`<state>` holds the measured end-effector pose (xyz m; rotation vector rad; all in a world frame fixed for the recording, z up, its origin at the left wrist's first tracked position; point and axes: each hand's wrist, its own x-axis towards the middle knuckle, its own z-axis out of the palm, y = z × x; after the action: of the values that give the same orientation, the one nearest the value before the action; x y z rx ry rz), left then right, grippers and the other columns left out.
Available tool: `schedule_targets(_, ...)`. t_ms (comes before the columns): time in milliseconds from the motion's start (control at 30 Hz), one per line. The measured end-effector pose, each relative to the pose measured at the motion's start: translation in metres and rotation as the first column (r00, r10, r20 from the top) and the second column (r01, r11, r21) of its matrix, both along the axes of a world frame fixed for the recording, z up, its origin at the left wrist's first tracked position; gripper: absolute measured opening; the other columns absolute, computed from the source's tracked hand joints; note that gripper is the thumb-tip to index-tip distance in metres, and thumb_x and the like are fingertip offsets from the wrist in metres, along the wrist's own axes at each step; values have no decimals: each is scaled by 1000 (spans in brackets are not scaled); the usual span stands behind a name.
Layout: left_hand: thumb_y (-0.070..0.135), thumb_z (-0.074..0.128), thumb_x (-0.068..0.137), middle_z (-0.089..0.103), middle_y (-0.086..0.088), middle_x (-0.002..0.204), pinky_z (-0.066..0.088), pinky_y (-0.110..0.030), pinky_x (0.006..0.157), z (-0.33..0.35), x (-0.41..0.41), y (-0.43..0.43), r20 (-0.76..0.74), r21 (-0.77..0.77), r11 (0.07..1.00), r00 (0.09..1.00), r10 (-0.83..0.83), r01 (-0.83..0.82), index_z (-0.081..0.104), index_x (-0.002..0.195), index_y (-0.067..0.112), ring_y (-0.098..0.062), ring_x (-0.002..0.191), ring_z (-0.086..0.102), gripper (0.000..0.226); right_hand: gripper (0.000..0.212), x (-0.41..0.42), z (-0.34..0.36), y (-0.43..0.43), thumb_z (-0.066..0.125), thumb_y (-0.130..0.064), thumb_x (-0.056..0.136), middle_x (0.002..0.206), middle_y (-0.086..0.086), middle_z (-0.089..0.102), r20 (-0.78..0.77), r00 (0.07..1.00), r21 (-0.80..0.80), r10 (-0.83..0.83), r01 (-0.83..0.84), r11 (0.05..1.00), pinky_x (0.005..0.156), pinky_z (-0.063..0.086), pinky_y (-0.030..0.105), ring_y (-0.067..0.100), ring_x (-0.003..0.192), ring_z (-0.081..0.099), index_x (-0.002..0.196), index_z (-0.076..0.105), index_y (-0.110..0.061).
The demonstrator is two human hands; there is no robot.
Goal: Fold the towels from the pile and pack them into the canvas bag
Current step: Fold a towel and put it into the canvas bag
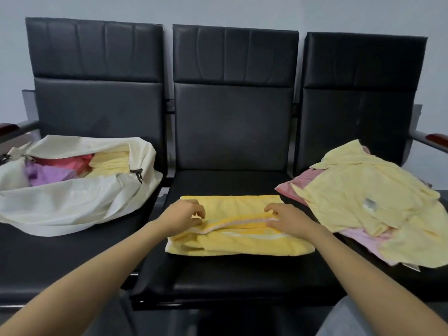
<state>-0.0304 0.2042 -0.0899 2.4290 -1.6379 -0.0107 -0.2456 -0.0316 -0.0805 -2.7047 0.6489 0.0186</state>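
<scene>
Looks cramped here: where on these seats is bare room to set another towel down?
Free: the middle seat's front strip, nearer than the towel, and the left seat's front, before the bag. Crowded: the right seat, under the pile.

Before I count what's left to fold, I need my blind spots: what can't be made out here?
- Head view: towels left in the crumpled pale yellow and pink towel pile; top layers cover lower ones, right edge cuts it.
- Head view: how full the cream canvas bag is; its walls hide most contents.
- Head view: layers in the half-folded bright yellow terry towel; left hand and right hand partly cover its hem.
</scene>
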Motion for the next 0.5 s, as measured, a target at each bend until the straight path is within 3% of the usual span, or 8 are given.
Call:
schedule_targets(67, 27, 53, 96, 62, 9, 108, 43, -24, 73, -1, -13, -5, 60, -90, 992, 994, -88, 93, 66, 105, 22, -12, 95, 59, 18, 40, 4, -5, 5, 57, -28, 96, 129, -6, 52, 61, 998, -91, 24, -19, 996, 90, 47, 28, 12, 112, 54, 135, 47, -27)
schedule_targets(133, 43, 47, 97, 64, 10, 104, 40, -21, 70, -5, -20, -8, 14, -144, 980, 990, -138, 139, 63, 109, 23, -10, 88, 59, 29, 31, 8, -13, 6, 56, -22, 97, 126, -7, 49, 119, 991, -168, 54, -34, 985, 88, 48, 27, 11, 109, 52, 127, 50, -25)
schedule_targets(233, 74, 37, 81, 61, 11, 100, 43, -23, 74, -8, -22, -13, 44, 3, 987, 986, -162, 162, 58, 112, 27, -7, 88, 57, 60, 11, 14, -20, 6, 55, -24, 96, 115, -10, 49, 191, 978, -179, 83, -48, 983, 87, 47, 26, 8, 104, 49, 107, 56, -25)
schedule_targets(267, 72, 39, 83, 61, 11, 101, 42, -24, 74, -10, -19, -15, 65, 67, 987, 986, -153, 149, 58, 113, 27, -8, 90, 56, 57, 7, 16, -19, 6, 55, -29, 96, 109, -11, 51, 182, 980, -129, 85, -62, 990, 86, 48, 27, 7, 100, 50, 102, 58, -26)
schedule_targets(367, 47, 47, 97, 62, 9, 100, 42, -24, 72, -17, -7, -21, -79, 35, 999, 997, -4, 7, 59, 113, 23, -11, 87, 57, 32, 23, 18, -22, 5, 55, -47, 94, 106, -12, 55, 19, 995, 51, 102, -103, 993, 89, 48, 30, 6, 98, 54, 104, 64, -28)
schedule_targets(433, 37, 48, 99, 60, 6, 111, 46, -28, 79, -20, 4, -21, -8, 58, 993, 994, 106, -106, 55, 122, 21, -17, 98, 59, 29, 30, 19, -25, 4, 55, -51, 92, 113, -12, 52, -52, 994, 66, 101, -98, 993, 94, 46, 32, 7, 106, 52, 113, 61, -31)
schedule_targets(500, 27, 51, 98, 57, 4, 119, 48, -30, 82, -23, 9, -20, 26, -4, 983, 982, 186, -186, 55, 123, 21, -19, 105, 57, 26, 32, 22, -27, 4, 54, -44, 94, 121, -10, 50, -53, 997, 32, 59, -58, 998, 93, 46, 33, 8, 109, 51, 123, 56, -30)
